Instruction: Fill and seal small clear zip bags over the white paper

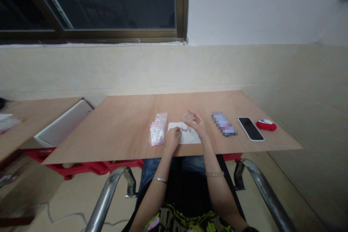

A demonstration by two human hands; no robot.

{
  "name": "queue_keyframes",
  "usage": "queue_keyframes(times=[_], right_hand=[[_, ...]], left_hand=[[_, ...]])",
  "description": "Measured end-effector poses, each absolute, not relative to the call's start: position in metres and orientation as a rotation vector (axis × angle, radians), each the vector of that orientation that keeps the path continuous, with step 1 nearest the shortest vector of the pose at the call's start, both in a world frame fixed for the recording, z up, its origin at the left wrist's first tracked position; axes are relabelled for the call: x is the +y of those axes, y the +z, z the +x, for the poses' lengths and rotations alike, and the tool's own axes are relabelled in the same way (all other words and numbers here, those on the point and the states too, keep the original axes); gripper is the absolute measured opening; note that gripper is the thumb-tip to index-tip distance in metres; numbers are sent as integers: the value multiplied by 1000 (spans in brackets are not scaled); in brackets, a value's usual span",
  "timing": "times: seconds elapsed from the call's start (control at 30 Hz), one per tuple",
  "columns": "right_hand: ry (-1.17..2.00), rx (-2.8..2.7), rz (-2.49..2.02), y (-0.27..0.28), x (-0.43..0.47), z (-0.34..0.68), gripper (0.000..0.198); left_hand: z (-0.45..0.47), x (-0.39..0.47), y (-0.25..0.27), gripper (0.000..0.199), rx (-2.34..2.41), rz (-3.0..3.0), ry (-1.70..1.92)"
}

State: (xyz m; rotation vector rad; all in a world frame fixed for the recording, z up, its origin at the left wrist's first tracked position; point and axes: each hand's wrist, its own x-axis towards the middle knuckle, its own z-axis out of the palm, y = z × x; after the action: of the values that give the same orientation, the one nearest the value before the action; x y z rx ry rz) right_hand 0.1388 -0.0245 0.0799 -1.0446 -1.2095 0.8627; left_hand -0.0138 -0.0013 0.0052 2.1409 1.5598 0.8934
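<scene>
A white sheet of paper (190, 138) lies on the table before me, with several small dark and reddish pieces (185, 129) on it. My left hand (172, 138) rests at the paper's left side. Its fingers are closed near the small pieces, and whatever they pinch is too small to make out. Raised over the right part of the paper, my right hand (199, 126) grips a clear round plastic piece (188, 117) between thumb and fingers. Left of the paper sits an overlapping stack of clear plastic bags (158, 130) with reddish edges.
To the right on the wooden table (122, 123) lie a phone with a blurred-out screen (224, 124), a dark-screened white phone (250, 129) and a red and white case (266, 125). A white panel (65, 121) leans by the left table. Metal armrests (108, 195) flank me.
</scene>
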Motion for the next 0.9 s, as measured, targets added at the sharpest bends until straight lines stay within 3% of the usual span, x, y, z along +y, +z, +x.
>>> queue_keyframes(times=[0.4,0.67,0.9], right_hand=[[1023,-1253,-961,77,-25,137,59],[1000,-1384,-1110,69,-22,139,60],[1038,-1405,-1060,66,-21,133,58]], left_hand=[[-11,-5,8,20,1531,2040,1090],[-10,-10,84,34,1373,1665,1629],[-4,-27,117,31,1290,1900,1501]])
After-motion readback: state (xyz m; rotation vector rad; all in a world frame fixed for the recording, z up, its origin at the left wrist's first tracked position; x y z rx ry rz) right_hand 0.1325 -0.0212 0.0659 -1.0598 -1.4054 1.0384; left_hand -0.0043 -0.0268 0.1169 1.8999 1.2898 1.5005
